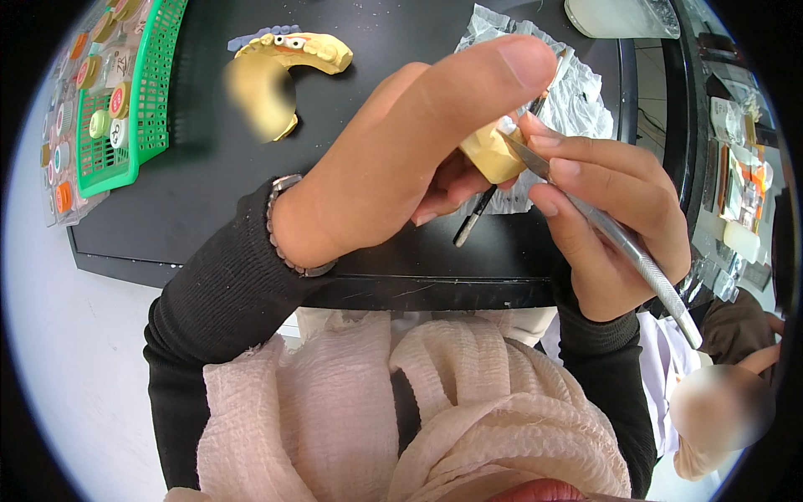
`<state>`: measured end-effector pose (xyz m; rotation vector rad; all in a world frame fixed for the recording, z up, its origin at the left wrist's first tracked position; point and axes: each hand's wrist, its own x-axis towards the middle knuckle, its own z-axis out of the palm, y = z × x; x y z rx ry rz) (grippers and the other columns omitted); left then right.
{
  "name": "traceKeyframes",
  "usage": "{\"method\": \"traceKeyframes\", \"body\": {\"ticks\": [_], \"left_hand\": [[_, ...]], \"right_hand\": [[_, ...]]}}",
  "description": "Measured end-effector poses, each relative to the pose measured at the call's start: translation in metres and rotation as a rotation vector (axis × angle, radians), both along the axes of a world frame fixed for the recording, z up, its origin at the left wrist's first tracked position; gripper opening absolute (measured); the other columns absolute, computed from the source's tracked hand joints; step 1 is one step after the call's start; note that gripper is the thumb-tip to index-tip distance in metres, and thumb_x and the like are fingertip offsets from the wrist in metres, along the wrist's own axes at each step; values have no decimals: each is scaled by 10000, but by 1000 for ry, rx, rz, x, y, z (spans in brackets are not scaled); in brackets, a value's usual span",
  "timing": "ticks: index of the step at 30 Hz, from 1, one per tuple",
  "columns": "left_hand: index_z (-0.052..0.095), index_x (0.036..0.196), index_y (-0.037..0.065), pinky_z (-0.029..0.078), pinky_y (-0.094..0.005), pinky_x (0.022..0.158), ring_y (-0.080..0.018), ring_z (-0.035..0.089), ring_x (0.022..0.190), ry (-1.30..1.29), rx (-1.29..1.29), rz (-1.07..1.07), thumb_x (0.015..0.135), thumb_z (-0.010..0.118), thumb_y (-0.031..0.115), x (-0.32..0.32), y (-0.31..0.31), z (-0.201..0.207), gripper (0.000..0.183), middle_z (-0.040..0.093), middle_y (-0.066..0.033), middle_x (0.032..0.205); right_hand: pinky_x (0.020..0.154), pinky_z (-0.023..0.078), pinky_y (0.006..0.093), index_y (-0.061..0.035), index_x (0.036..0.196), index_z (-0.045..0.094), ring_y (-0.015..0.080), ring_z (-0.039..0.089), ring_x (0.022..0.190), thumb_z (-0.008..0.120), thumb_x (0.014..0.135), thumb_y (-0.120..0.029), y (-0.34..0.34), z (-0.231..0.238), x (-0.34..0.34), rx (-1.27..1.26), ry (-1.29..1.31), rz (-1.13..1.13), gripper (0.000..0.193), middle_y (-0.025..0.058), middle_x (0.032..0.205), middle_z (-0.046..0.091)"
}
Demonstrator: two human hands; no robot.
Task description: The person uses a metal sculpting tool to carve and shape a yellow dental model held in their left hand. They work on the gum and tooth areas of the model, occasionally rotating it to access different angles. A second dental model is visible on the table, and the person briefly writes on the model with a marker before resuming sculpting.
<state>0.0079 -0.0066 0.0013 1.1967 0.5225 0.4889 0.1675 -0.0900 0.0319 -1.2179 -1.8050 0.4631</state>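
Note:
My left hand [393, 142] is closed around a small yellow plaster dental model piece [493, 159], its thumb stretched out above. A bit of white shows on top of the piece. With its fingers pinched, my right hand [619, 209] holds a metal scalpel-like knife [623, 237] with a knurled handle. The blade's tip touches or lies very close to the piece. Behind the piece runs a thin black stick with a whitish end [475, 217]; whether my left fingers hold it or it lies on the table, I cannot tell.
A yellow dental arch model [322, 54], partly blurred, lies on the black table [226, 201]. Crumpled white tissue [585, 96] and a cloudy clear container [623, 18] are beyond my right hand. A green basket [155, 92] of small jars stands left. Another person [736, 335] is at lower right.

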Motion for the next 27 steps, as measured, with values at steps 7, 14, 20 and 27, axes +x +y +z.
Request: {"method": "traceKeyframes", "body": {"ticks": [7, 14, 20, 27], "left_hand": [[601, 927, -52, 298, -205, 345, -106, 403, 400, -6, -14, -7, 763, 254, 693, -3, 0, 0, 838, 540, -104, 587], [603, 932, -51, 299, -199, 346, -101, 395, 395, 5, -13, -3, 760, 256, 691, -6, 0, 1, 837, 539, -100, 580], [604, 934, -48, 300, -199, 354, -102, 401, 405, 12, 8, 19, 751, 274, 695, -6, 0, 1, 833, 542, -99, 587], [603, 940, -43, 306, -202, 370, -105, 409, 420, 5, -76, -103, 739, 282, 705, -8, 6, -1, 839, 539, -92, 600]], "right_hand": [[730, 489, 282, 8, 894, 566, 234, 618, 819, 669, 709, 47, 0, 1, -2, 17, -39, -28, 216, 189, 885, 620], [713, 488, 275, 1, 895, 569, 230, 619, 808, 679, 709, 30, 1, 2, -6, 20, -70, -43, 218, 184, 879, 623], [697, 481, 259, -6, 893, 569, 219, 617, 796, 687, 707, 22, 1, 2, -6, 39, -58, -24, 222, 174, 874, 626], [695, 479, 257, -8, 896, 566, 217, 615, 796, 688, 703, 27, 1, 3, -6, 33, -101, -45, 231, 172, 880, 626]]}}
